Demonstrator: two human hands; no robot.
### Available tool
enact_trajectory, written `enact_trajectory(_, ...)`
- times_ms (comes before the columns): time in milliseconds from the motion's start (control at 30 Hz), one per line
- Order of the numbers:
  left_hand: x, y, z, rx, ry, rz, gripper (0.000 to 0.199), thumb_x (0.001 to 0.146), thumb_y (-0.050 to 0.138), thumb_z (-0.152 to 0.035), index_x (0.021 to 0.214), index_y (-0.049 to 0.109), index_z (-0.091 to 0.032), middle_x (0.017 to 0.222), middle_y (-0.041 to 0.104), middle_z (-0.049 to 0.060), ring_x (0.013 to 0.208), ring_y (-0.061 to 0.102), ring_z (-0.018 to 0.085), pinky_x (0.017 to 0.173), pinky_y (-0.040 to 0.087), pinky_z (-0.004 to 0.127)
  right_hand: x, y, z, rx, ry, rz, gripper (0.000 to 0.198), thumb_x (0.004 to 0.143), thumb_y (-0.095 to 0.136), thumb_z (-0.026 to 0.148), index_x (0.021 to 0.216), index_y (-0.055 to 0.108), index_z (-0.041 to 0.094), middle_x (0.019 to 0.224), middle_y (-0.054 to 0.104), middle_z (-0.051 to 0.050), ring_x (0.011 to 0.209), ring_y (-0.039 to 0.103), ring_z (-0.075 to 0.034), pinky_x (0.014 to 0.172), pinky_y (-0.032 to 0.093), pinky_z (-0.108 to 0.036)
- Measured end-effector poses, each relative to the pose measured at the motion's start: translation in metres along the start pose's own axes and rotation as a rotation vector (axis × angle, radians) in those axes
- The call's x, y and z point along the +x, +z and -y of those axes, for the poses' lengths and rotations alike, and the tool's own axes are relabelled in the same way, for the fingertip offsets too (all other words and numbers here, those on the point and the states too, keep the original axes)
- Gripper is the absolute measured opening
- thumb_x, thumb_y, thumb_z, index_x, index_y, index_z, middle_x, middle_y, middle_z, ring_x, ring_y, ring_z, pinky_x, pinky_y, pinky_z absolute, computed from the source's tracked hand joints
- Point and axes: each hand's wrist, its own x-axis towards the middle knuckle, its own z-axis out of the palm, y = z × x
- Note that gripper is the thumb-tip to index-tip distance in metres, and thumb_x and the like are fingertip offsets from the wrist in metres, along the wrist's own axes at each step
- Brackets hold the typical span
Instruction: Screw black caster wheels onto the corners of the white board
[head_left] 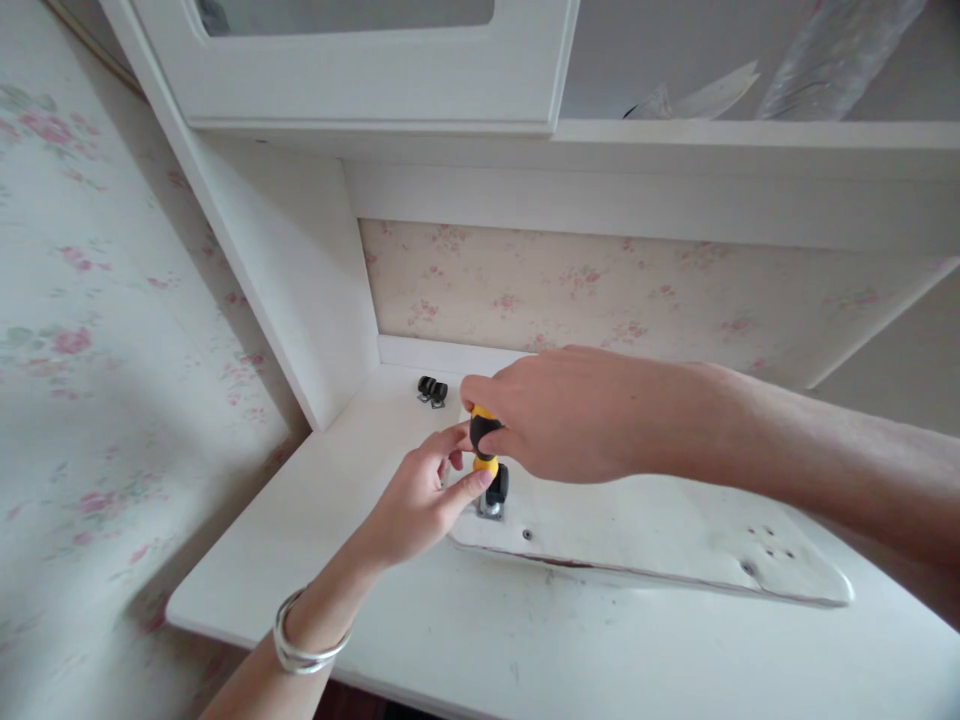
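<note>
My right hand (559,415) is closed around the black-and-yellow handle of a screwdriver (485,432), which stands nearly upright, tip down. Lower on the same handle, the thumb and fingers of my left hand (427,495) pinch its yellow end. Just beneath is a black caster wheel (498,487) with a metal mounting plate, seated at the left end of a white board (637,535). The screwdriver's tip is hidden behind my left hand and the caster. Several small holes show at the board's right end, along with screw-like fittings.
Loose black casters (432,390) lie on the white desk (315,530) behind my left hand. A white side panel (292,260) rises at the left. Overhead hangs a white cabinet door (375,85) beside an open shelf (750,135) holding papers and clear plastic.
</note>
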Motion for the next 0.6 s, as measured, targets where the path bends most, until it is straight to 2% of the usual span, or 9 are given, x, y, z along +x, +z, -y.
enact_trajectory(67,-0.0013,0.0001,-0.0001,-0.001,-0.014,0.021,0.034,0.087,0.062,-0.043,0.115,0.058,-0.024,0.086,0.055,0.000,0.077,0.048,0.015,0.070,0.039,0.028,0.0033,0.0022,-0.0002,-0.100,0.014,-0.053,0.034,0.092,0.044,0.044,0.094,0.069,0.020,0.069,0.064,-0.008,0.059,0.057,-0.021,0.051,0.032,-0.031)
enact_trajectory(133,-0.0016,0.0029,0.0018,0.027,-0.032,-0.030,0.039,0.082,0.068,-0.045,0.112,0.058,-0.022,0.085,0.053,0.000,0.076,0.048,0.015,0.069,0.039,0.029,0.0063,0.0051,0.0001,-0.179,0.012,-0.105,0.042,0.093,0.040,0.047,0.083,0.069,0.019,0.065,0.062,-0.010,0.060,0.058,-0.023,0.052,0.033,-0.033)
enact_trajectory(200,-0.0007,0.0059,0.0045,0.048,-0.043,-0.093,0.035,0.081,0.069,-0.046,0.104,0.060,-0.021,0.083,0.054,0.000,0.075,0.047,0.015,0.069,0.039,0.029,0.0058,0.0065,0.0007,-0.159,0.011,-0.116,0.041,0.094,0.039,0.048,0.087,0.068,0.019,0.065,0.063,-0.009,0.060,0.058,-0.023,0.051,0.032,-0.032)
enact_trajectory(267,0.0005,0.0066,0.0060,0.034,-0.044,-0.109,0.028,0.084,0.066,-0.045,0.098,0.061,-0.020,0.082,0.055,0.000,0.074,0.046,0.015,0.068,0.038,0.028,0.0019,0.0058,0.0011,-0.050,-0.008,-0.066,0.035,0.094,0.042,0.046,0.101,0.066,0.021,0.070,0.065,-0.006,0.058,0.058,-0.021,0.049,0.031,-0.031)
enact_trajectory(367,0.0020,0.0038,0.0041,-0.066,-0.009,-0.022,0.023,0.088,0.061,-0.042,0.097,0.060,-0.020,0.085,0.058,0.001,0.073,0.046,0.014,0.067,0.038,0.027,-0.0032,0.0036,0.0006,0.027,-0.044,-0.006,0.026,0.090,0.051,0.034,0.112,0.061,0.025,0.076,0.067,-0.003,0.054,0.054,-0.016,0.047,0.029,-0.029)
enact_trajectory(467,0.0030,0.0028,0.0003,-0.110,0.014,0.008,0.024,0.087,0.063,-0.040,0.102,0.060,-0.021,0.089,0.060,0.001,0.073,0.046,0.013,0.067,0.038,0.027,-0.0010,0.0046,0.0000,-0.115,-0.072,-0.073,0.018,0.088,0.054,0.033,0.094,0.067,0.023,0.072,0.066,-0.005,0.056,0.055,-0.018,0.048,0.028,-0.030)
enact_trajectory(533,0.0035,0.0044,-0.0004,-0.066,0.004,-0.044,0.027,0.083,0.069,-0.041,0.098,0.061,-0.021,0.087,0.060,0.000,0.072,0.046,0.013,0.067,0.038,0.026,0.0018,0.0067,0.0001,-0.189,-0.072,-0.121,0.029,0.091,0.050,0.042,0.082,0.068,0.022,0.067,0.063,-0.007,0.058,0.056,-0.021,0.050,0.029,-0.031)
enact_trajectory(600,0.0038,0.0062,0.0005,-0.023,-0.015,-0.096,0.027,0.080,0.072,-0.042,0.090,0.061,-0.020,0.082,0.059,0.000,0.073,0.047,0.014,0.067,0.038,0.026,0.0020,0.0084,0.0004,-0.190,-0.041,-0.142,0.036,0.092,0.046,0.048,0.082,0.068,0.021,0.063,0.061,-0.008,0.057,0.056,-0.022,0.050,0.030,-0.032)
